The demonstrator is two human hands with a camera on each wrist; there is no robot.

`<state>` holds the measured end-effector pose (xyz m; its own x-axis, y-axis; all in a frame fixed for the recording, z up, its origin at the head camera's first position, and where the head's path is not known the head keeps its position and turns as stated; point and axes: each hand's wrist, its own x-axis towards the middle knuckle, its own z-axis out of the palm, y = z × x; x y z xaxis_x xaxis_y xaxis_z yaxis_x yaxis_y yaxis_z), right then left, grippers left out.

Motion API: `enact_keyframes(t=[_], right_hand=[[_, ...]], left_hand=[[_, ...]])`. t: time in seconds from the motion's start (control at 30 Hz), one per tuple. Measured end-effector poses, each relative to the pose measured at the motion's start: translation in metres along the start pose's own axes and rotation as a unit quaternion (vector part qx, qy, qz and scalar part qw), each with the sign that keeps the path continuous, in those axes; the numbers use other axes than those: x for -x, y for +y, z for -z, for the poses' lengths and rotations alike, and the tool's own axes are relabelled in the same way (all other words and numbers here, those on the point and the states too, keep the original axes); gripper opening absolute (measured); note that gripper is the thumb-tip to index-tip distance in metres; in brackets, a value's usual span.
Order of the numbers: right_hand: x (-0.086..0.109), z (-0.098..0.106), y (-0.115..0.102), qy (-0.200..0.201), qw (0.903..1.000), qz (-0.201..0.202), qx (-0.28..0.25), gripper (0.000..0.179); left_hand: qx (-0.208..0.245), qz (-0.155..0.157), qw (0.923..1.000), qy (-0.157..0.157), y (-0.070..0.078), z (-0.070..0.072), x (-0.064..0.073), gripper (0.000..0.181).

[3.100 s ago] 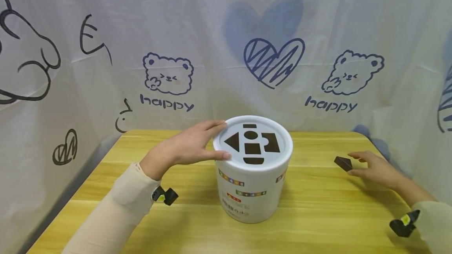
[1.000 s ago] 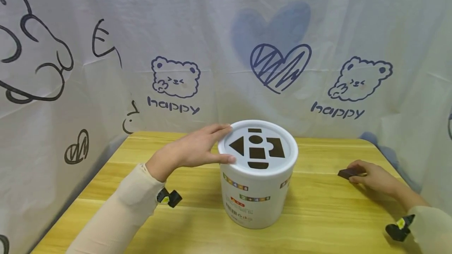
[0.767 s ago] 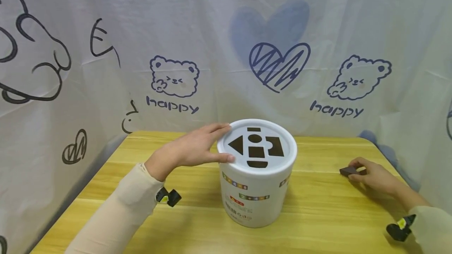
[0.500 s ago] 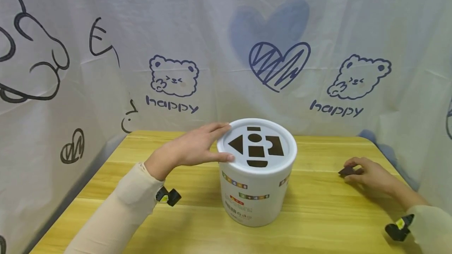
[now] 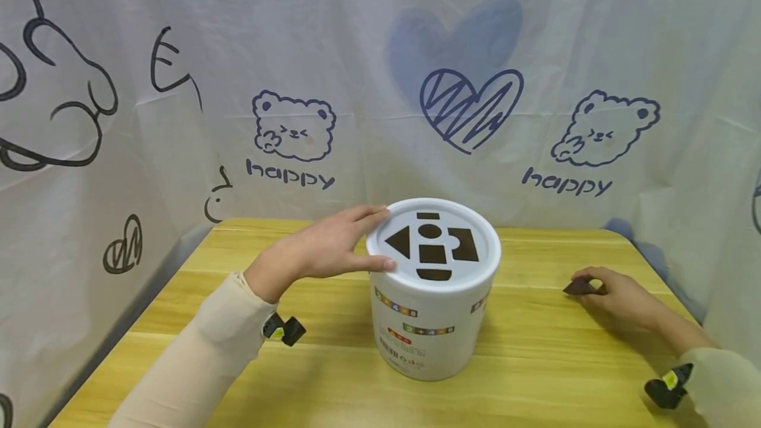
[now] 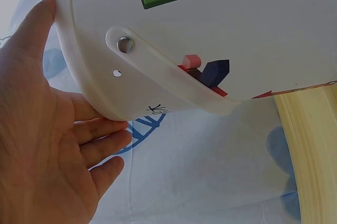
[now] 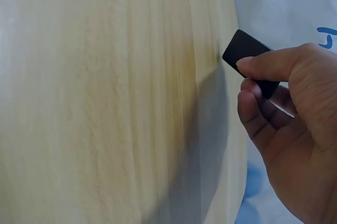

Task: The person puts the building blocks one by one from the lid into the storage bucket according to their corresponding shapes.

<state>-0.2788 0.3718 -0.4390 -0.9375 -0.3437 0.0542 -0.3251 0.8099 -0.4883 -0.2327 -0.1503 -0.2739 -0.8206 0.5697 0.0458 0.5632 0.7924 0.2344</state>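
A white bucket [image 5: 436,312] stands upright on the table. Its white lid [image 5: 456,218] has several dark shaped holes, among them a triangle, a circle and a square. My left hand [image 5: 324,243] rests on the lid's left edge, thumb on the near rim and fingers spread toward the far side. In the left wrist view the fingertips lie along the rim, beside the bucket's white handle [image 6: 163,74]. Off to the right, my right hand [image 5: 624,297] pinches a small dark block [image 7: 237,48] between thumb and fingers. One flat rectangular face of it shows; the fingers cover its other end.
The yellow wood-grain table [image 5: 535,355] reaches back to a pale curtain [image 5: 368,137] printed with hearts and bears. Black wrist cameras sit at both cuffs. Printed coloured number blocks decorate the bucket's side.
My right hand has turned the dark block between its fingers, and in the last moments has shifted slightly left with it. My left hand has stayed on the lid. The head view has shifted a little.
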Motion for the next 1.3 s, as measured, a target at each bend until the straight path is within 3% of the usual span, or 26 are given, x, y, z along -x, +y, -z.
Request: enact_keyframes(t=[0.3, 0.53, 0.93, 1.3], right_hand=[[-0.002, 0.011, -0.013, 0.054, 0.9979, 0.03, 0.02, 0.034], [-0.005, 0.024, -0.038, 0.094, 0.993, 0.066, 0.028, 0.034], [-0.013, 0.044, -0.098, 0.155, 0.97, 0.17, 0.078, 0.036], [-0.016, 0.067, -0.151, 0.154, 0.9545, 0.244, 0.074, 0.045]], left_hand=[[0.005, 0.001, 1.0, -0.001, -0.001, 0.0, 0.0, 0.104], [0.004, 0.0, 1.0, 0.003, -0.002, -0.001, 0.0, 0.104], [0.008, -0.001, 1.0, 0.005, -0.001, -0.001, 0.001, 0.104], [0.004, -0.001, 1.0, 0.003, -0.001, -0.002, -0.001, 0.104]])
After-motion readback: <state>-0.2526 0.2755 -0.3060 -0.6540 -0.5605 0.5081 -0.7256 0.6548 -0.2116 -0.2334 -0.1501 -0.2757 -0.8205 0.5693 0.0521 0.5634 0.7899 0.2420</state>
